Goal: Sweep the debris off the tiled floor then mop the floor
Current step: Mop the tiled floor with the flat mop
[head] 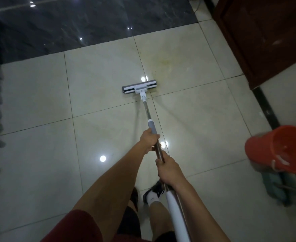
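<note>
Both hands' grip, left hand (149, 141) and right hand (168, 169), clenches the mop (139, 88), its handle end cut off.

no readable text, labels or numbers anywhere

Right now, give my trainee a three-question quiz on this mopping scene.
1. True or false: both hands grip the mop handle.
2. Which hand is nearer the mop head? A) left hand B) right hand
3. What orange thing stands on the floor at the right edge?

Key: 1 true; 2 A; 3 the bucket.
</note>
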Demonstrator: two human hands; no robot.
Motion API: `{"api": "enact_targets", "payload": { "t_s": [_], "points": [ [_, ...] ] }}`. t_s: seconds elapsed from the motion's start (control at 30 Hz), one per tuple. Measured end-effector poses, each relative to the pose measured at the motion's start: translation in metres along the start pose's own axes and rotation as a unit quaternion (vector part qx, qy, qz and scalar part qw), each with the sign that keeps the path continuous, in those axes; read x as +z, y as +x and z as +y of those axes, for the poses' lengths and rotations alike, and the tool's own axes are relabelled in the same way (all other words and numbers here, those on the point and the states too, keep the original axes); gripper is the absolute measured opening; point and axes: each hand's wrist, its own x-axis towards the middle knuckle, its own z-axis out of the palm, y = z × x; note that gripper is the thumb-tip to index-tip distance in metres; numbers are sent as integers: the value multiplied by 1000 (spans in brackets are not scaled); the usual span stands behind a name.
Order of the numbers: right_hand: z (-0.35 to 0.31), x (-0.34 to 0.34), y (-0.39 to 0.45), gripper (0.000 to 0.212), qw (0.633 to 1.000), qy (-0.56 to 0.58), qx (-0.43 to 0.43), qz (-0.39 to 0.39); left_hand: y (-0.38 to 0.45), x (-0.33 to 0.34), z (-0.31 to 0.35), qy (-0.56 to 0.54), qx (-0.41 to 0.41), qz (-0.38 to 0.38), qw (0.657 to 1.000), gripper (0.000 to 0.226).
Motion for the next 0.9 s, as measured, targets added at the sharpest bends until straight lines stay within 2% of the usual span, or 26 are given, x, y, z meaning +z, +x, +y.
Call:
{"api": "enact_targets", "payload": {
  "t_s": [0.17, 0.27, 0.43, 0.53, 0.77, 0.9],
  "points": [
    [26, 45, -46, 34, 999, 31, 10, 17, -32, -13, -53, 28, 2, -6, 1000, 53],
    [42, 74, -78, 39, 997, 61, 6, 41, -52, -18, -84, 38, 15, 15, 999, 53],
    [69, 98, -126, 64, 993, 108, 12, 48, -88, -18, -132, 31, 49, 41, 997, 62],
    [101, 110, -161, 69, 992, 116, 7, 49, -115, -8, -171, 34, 49, 40, 997, 68],
    [180, 131, -221, 67, 992, 118, -2, 48, -160, 25, -256, 51, 48, 54, 996, 69],
    [197, 139, -225, 60, 986, 152, -4, 65, -160, 32, -270, 50, 55, 55, 996, 68]
  ]
}}
